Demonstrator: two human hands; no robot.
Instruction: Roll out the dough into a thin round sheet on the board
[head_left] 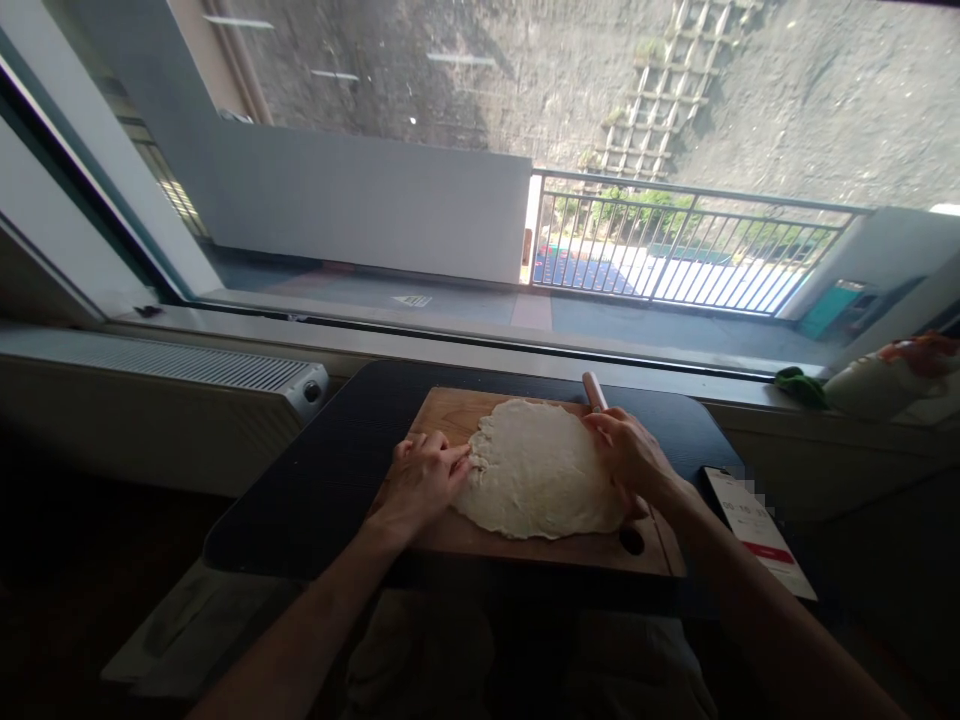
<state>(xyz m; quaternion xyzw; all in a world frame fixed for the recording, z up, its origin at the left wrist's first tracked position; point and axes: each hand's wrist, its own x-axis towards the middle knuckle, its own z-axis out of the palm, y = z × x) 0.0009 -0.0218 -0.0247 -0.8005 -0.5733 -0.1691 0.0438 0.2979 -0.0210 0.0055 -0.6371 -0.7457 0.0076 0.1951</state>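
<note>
A wide, thin sheet of pale dough (544, 470) lies on a wooden cutting board (442, 535). Its left edge is crumpled and uneven, and there my left hand (431, 470) pinches it between thumb and fingers. On the opposite side my right hand (634, 455) curls over the dough's right edge, its lower fingers partly hidden in shadow. Just beyond the right fingertips a pale, rounded handle (594, 388) sticks up past the board's far edge. The hand hides the rest of that tool, so I cannot tell its kind.
The board sits on a small dark table (315, 480) against the window sill (480, 350). A phone (757, 530) with a lit screen lies at the table's right edge. To the left stands a white radiator (225, 375). A green cloth-like thing (801, 386) rests on the sill.
</note>
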